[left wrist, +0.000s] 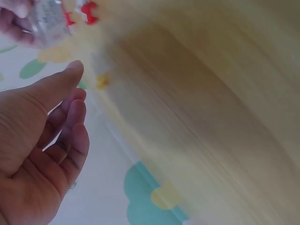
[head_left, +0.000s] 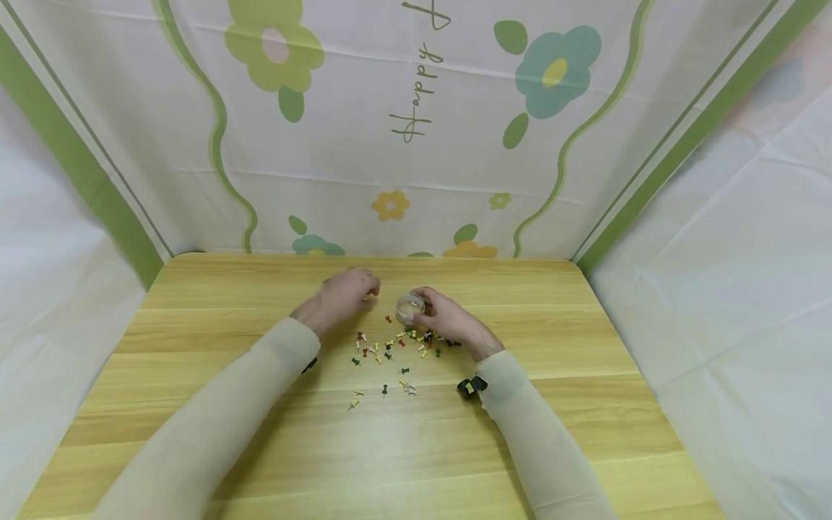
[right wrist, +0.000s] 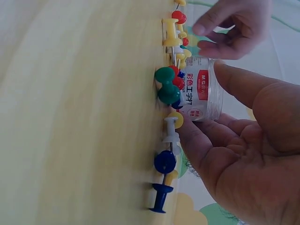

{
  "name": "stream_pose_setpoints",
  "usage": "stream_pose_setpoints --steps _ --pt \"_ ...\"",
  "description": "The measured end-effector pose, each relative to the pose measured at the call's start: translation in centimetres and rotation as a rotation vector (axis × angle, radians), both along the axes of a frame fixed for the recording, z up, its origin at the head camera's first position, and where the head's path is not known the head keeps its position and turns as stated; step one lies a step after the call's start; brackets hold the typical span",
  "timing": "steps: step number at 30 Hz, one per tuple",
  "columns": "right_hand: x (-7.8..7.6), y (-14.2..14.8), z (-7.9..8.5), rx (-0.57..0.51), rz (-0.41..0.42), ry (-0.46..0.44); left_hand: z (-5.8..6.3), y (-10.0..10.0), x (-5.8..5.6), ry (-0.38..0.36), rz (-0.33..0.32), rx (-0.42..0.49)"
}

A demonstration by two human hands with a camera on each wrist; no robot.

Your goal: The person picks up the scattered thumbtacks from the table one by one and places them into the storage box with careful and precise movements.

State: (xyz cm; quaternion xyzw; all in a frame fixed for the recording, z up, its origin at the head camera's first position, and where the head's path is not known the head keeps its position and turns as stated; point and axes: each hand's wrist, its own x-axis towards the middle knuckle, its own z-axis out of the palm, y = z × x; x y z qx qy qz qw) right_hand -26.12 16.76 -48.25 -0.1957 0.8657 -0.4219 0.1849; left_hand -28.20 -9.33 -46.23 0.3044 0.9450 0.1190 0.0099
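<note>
My right hand [head_left: 445,316] grips a small clear round jar [head_left: 411,308] between thumb and fingers. The jar stands on the table, and a red and white label with printing shows on its side in the right wrist view. Just left of it is my left hand [head_left: 347,292], its fingers loosely bent and nothing visible between them. In the left wrist view a blurred yellow push pin [left wrist: 102,81] lies on the table near that hand's fingertips. Push pins in several colours lie around the jar, among them a green one [right wrist: 168,86] and a dark blue one [right wrist: 161,198].
More loose push pins [head_left: 385,391] are scattered nearer to me on the wooden table [head_left: 390,462]. A printed cloth [head_left: 351,144] with flowers hangs behind the table's far edge, and white cloth walls stand at both sides.
</note>
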Motion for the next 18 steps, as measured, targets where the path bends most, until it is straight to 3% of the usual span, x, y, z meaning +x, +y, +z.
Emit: stream_pose_setpoints --steps 7,18 --pt "-0.11 0.03 -0.06 -0.02 0.007 -0.021 -0.26 -0.35 -0.32 0.037 0.01 -0.096" --pt "0.07 0.06 0.15 -0.021 0.006 -0.017 -0.7 -0.23 -0.59 0.024 0.008 -0.134"
